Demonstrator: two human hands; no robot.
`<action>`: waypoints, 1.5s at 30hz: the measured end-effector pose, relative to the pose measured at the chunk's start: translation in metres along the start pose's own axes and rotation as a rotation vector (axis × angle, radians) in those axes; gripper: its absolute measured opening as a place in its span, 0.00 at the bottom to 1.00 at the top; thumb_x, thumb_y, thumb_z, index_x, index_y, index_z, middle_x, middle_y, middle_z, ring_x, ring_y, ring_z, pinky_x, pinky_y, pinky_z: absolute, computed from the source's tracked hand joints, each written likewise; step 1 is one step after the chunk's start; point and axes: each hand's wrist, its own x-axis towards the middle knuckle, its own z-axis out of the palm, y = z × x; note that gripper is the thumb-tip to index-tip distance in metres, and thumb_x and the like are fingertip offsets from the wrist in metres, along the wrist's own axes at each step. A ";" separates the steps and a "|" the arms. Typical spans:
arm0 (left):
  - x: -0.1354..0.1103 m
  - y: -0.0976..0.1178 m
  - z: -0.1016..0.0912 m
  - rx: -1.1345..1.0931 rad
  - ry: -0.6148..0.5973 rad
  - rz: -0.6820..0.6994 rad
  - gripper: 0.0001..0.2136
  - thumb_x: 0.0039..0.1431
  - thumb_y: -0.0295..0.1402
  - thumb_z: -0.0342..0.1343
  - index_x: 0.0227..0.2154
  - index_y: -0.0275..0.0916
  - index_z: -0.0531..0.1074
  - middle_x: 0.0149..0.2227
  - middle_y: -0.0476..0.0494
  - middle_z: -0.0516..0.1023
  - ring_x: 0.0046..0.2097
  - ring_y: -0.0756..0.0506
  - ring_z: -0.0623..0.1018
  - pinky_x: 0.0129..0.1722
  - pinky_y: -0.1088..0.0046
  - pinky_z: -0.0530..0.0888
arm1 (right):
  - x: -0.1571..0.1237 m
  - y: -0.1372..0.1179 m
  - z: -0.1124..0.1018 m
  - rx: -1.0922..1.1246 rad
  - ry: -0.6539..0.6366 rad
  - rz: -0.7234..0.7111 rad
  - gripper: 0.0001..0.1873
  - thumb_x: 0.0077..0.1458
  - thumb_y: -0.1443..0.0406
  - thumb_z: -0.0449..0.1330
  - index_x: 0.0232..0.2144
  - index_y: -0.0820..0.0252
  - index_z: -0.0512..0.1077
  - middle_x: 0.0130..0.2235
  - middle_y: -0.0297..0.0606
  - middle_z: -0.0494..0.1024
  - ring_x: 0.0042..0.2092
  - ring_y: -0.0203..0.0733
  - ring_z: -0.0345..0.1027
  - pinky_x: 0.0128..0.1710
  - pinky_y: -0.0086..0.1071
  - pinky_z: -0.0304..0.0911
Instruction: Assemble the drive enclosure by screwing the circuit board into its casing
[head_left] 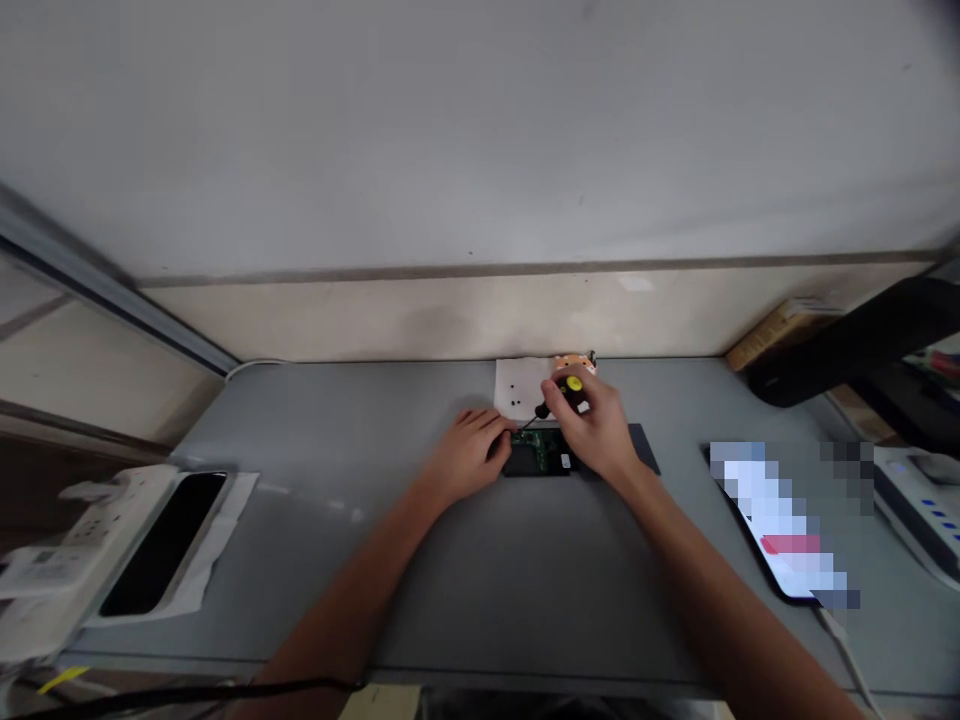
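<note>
In my right hand (596, 425) is a screwdriver (571, 388) with a black handle and a yellow end cap. Its thin shaft slants down and left, with the tip at the upper part of a green circuit board (541, 450) set in a dark housing. My left hand (474, 450) is closed at the board's left edge, thumb and forefinger on it. Behind the board lies a white sheet of paper (517, 375) with a few small dark pieces, like screws. An orange patterned item (574, 362) stands past my right hand. A dark flat panel (643, 450) shows partly beneath my right wrist.
At the left, a black phone (165, 545) lies on white paper beside a white power strip (105, 540). A lit phone (780, 520) with a cable is at the right, near another white power strip (922, 510). A black cylindrical object (847, 345) leans at the back right.
</note>
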 end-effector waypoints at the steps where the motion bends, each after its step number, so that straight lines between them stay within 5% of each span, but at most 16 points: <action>1: 0.000 0.000 0.000 -0.008 -0.002 -0.001 0.10 0.65 0.24 0.49 0.41 0.40 0.74 0.40 0.45 0.82 0.45 0.43 0.80 0.50 0.61 0.74 | 0.005 -0.001 0.004 0.022 -0.033 -0.008 0.13 0.61 0.56 0.58 0.28 0.55 0.68 0.28 0.33 0.72 0.30 0.38 0.65 0.31 0.32 0.61; 8: 0.001 -0.003 0.001 -0.024 -0.027 -0.004 0.10 0.65 0.25 0.48 0.40 0.40 0.74 0.40 0.44 0.81 0.45 0.42 0.80 0.48 0.60 0.74 | 0.015 -0.002 0.036 0.521 -0.063 0.123 0.15 0.63 0.53 0.55 0.30 0.52 0.59 0.24 0.26 0.66 0.26 0.34 0.63 0.29 0.32 0.62; 13: 0.002 -0.003 0.001 -0.032 -0.044 -0.014 0.11 0.65 0.26 0.47 0.42 0.41 0.74 0.40 0.44 0.81 0.45 0.42 0.79 0.49 0.60 0.74 | 0.009 0.000 0.039 0.629 -0.025 0.160 0.18 0.61 0.52 0.58 0.28 0.52 0.56 0.22 0.24 0.59 0.23 0.32 0.54 0.23 0.29 0.54; 22: 0.001 -0.003 0.001 -0.026 -0.038 -0.001 0.11 0.66 0.27 0.47 0.43 0.41 0.74 0.39 0.44 0.80 0.44 0.42 0.79 0.48 0.61 0.73 | -0.002 -0.002 0.041 0.607 -0.046 0.149 0.14 0.64 0.57 0.55 0.29 0.52 0.56 0.25 0.26 0.59 0.26 0.34 0.54 0.27 0.31 0.55; 29: 0.001 -0.005 0.000 -0.053 -0.048 0.008 0.12 0.66 0.27 0.46 0.42 0.41 0.74 0.37 0.45 0.80 0.43 0.43 0.78 0.48 0.62 0.73 | -0.001 0.002 0.041 0.592 -0.020 0.163 0.17 0.65 0.52 0.55 0.30 0.52 0.55 0.26 0.27 0.60 0.26 0.35 0.55 0.28 0.31 0.57; 35: 0.001 -0.005 0.000 -0.046 -0.046 0.011 0.11 0.67 0.27 0.46 0.42 0.42 0.74 0.38 0.45 0.80 0.43 0.42 0.78 0.47 0.61 0.73 | 0.003 0.005 0.038 0.641 -0.037 0.188 0.19 0.66 0.45 0.49 0.37 0.52 0.64 0.28 0.30 0.65 0.30 0.37 0.64 0.32 0.33 0.64; 38: 0.001 -0.005 0.000 -0.044 -0.034 0.014 0.11 0.67 0.27 0.46 0.42 0.42 0.74 0.37 0.45 0.80 0.43 0.42 0.78 0.47 0.61 0.73 | 0.004 0.005 0.034 0.677 -0.010 0.192 0.19 0.61 0.46 0.58 0.35 0.52 0.62 0.34 0.31 0.70 0.32 0.36 0.69 0.37 0.34 0.67; 42: 0.000 -0.005 0.002 -0.037 -0.019 0.035 0.12 0.67 0.27 0.46 0.43 0.41 0.74 0.38 0.45 0.80 0.43 0.42 0.79 0.47 0.61 0.73 | 0.004 0.005 0.032 0.684 0.031 0.212 0.26 0.56 0.49 0.66 0.31 0.51 0.52 0.26 0.22 0.65 0.21 0.30 0.59 0.23 0.28 0.60; 45: 0.000 -0.005 0.003 -0.026 -0.013 0.029 0.12 0.67 0.26 0.46 0.44 0.41 0.74 0.38 0.44 0.80 0.43 0.43 0.79 0.47 0.61 0.73 | 0.005 0.005 0.032 0.677 0.039 0.191 0.24 0.57 0.44 0.63 0.33 0.50 0.56 0.23 0.21 0.59 0.19 0.31 0.52 0.19 0.28 0.53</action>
